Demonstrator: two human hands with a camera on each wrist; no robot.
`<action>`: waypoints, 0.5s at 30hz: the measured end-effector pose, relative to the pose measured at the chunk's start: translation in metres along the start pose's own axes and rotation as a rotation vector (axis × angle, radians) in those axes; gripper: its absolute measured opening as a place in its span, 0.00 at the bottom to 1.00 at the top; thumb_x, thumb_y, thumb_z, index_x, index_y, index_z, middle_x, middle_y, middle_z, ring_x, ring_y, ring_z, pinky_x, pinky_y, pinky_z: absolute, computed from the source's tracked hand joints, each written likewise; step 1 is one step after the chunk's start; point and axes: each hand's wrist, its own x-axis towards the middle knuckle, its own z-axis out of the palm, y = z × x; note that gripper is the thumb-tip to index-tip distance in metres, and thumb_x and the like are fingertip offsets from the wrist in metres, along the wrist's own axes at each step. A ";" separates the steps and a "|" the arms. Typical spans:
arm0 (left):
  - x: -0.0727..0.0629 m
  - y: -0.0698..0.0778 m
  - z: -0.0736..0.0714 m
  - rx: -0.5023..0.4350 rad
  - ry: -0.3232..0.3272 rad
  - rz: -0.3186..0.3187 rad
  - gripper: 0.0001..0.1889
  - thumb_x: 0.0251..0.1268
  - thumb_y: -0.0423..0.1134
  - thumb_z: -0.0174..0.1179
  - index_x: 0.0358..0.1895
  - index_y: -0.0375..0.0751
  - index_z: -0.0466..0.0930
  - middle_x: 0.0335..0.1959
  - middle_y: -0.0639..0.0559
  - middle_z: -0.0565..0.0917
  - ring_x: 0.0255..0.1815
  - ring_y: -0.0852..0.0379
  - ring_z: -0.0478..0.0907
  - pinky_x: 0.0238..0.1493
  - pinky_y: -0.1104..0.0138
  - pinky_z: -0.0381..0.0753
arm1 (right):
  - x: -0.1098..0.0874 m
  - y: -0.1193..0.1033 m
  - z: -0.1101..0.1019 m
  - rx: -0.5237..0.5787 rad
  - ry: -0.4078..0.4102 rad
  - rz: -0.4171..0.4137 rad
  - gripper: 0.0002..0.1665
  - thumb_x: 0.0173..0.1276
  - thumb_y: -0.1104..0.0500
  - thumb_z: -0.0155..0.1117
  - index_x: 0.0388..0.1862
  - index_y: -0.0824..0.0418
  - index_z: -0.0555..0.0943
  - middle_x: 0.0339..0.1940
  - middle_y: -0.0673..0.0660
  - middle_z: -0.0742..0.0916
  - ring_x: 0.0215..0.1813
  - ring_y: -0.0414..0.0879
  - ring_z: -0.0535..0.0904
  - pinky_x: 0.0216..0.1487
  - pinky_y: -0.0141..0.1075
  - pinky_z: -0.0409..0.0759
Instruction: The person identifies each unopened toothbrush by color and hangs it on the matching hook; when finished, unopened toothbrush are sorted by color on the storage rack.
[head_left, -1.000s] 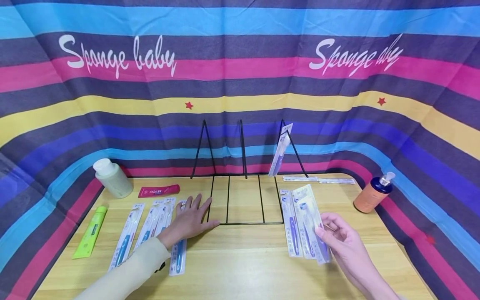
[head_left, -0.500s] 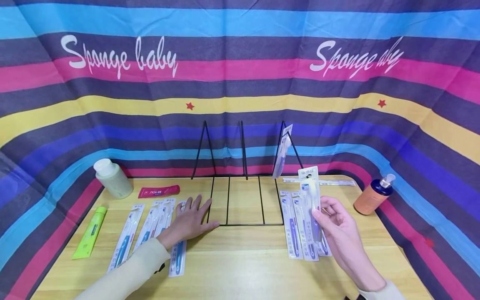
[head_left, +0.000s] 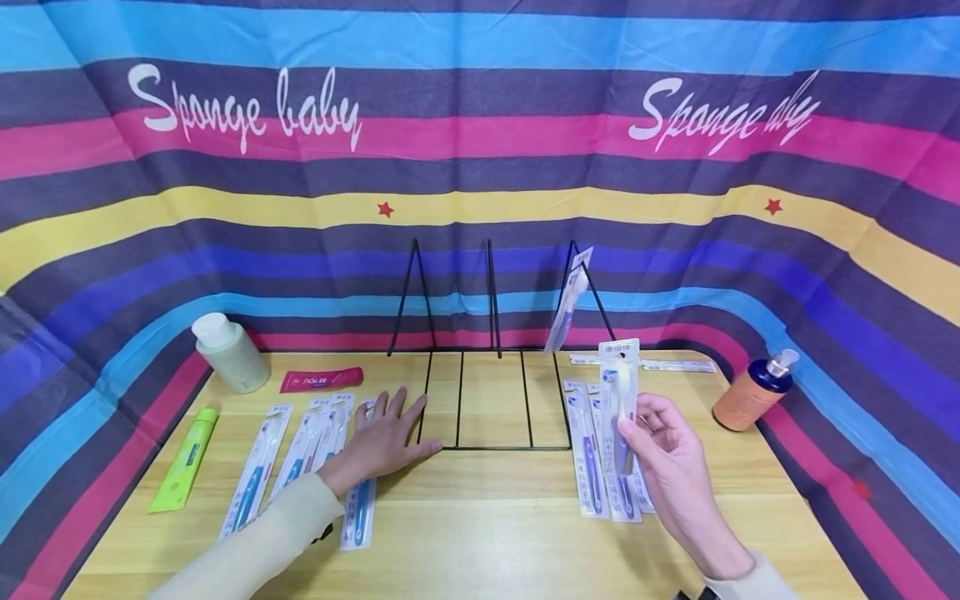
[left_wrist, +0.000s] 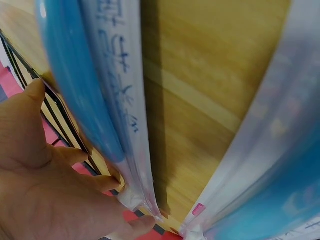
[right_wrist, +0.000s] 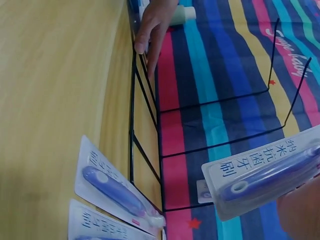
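Observation:
My right hand pinches a packaged purple toothbrush by its side, with the pack upright above the table. Below it lie several more packaged purple toothbrushes, partly hidden by the raised one. My left hand is spread with straight fingers at the left edge of a black wire rack. Under that hand is a packaged blue toothbrush, which shows close up in the left wrist view. Another purple toothbrush pack hangs on the rack's right prong.
More blue toothbrush packs lie left of my left arm. Farther left are a green tube, a pink tube and a white-capped bottle. An orange pump bottle stands right. A striped cloth rises behind.
My right hand has lifted one purple toothbrush pack off the group on the table and turned it upright. The hanging pack has swung slightly. My left hand stays at the rack.

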 end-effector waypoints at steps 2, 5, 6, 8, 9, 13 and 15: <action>0.000 0.001 0.000 0.001 0.001 0.000 0.50 0.75 0.73 0.60 0.87 0.43 0.63 0.86 0.28 0.57 0.84 0.20 0.52 0.74 0.21 0.46 | -0.001 0.002 -0.001 0.015 -0.007 -0.009 0.18 0.80 0.79 0.56 0.61 0.64 0.80 0.56 0.55 0.89 0.56 0.44 0.86 0.55 0.32 0.85; 0.001 0.002 -0.001 0.003 -0.002 -0.005 0.50 0.74 0.73 0.60 0.87 0.43 0.63 0.86 0.28 0.57 0.84 0.20 0.52 0.74 0.21 0.46 | 0.001 0.006 0.000 0.026 -0.018 -0.010 0.18 0.81 0.78 0.55 0.61 0.64 0.80 0.54 0.54 0.88 0.54 0.43 0.86 0.53 0.32 0.84; 0.001 0.002 -0.001 0.002 -0.004 -0.007 0.50 0.74 0.73 0.60 0.87 0.43 0.63 0.86 0.28 0.57 0.84 0.20 0.52 0.74 0.21 0.46 | 0.003 0.007 0.000 0.024 -0.022 -0.007 0.18 0.81 0.78 0.55 0.61 0.64 0.80 0.54 0.54 0.88 0.53 0.42 0.85 0.53 0.31 0.84; 0.001 0.002 -0.001 0.000 -0.007 -0.009 0.50 0.74 0.73 0.59 0.87 0.44 0.63 0.86 0.28 0.57 0.83 0.20 0.52 0.74 0.20 0.46 | 0.008 0.010 0.001 0.015 -0.016 0.005 0.17 0.82 0.77 0.56 0.62 0.64 0.79 0.53 0.54 0.87 0.52 0.42 0.85 0.53 0.31 0.84; 0.001 0.002 -0.001 0.000 -0.008 -0.010 0.50 0.74 0.74 0.59 0.87 0.44 0.63 0.86 0.28 0.57 0.84 0.20 0.52 0.74 0.20 0.46 | 0.011 0.011 0.002 0.007 -0.014 0.011 0.16 0.82 0.76 0.57 0.62 0.64 0.78 0.53 0.54 0.87 0.53 0.42 0.85 0.52 0.31 0.83; 0.002 0.002 -0.001 0.002 -0.006 -0.011 0.50 0.74 0.74 0.59 0.87 0.44 0.63 0.86 0.28 0.57 0.84 0.20 0.52 0.74 0.21 0.46 | 0.033 0.018 0.003 0.003 -0.002 0.026 0.14 0.83 0.72 0.59 0.63 0.64 0.78 0.53 0.54 0.87 0.53 0.42 0.84 0.53 0.31 0.83; 0.002 0.002 -0.001 0.004 -0.005 -0.008 0.50 0.74 0.74 0.59 0.87 0.44 0.63 0.86 0.28 0.57 0.84 0.20 0.52 0.74 0.21 0.47 | 0.046 0.023 0.004 0.007 -0.006 0.027 0.13 0.83 0.71 0.60 0.62 0.63 0.77 0.52 0.53 0.88 0.53 0.42 0.84 0.54 0.32 0.83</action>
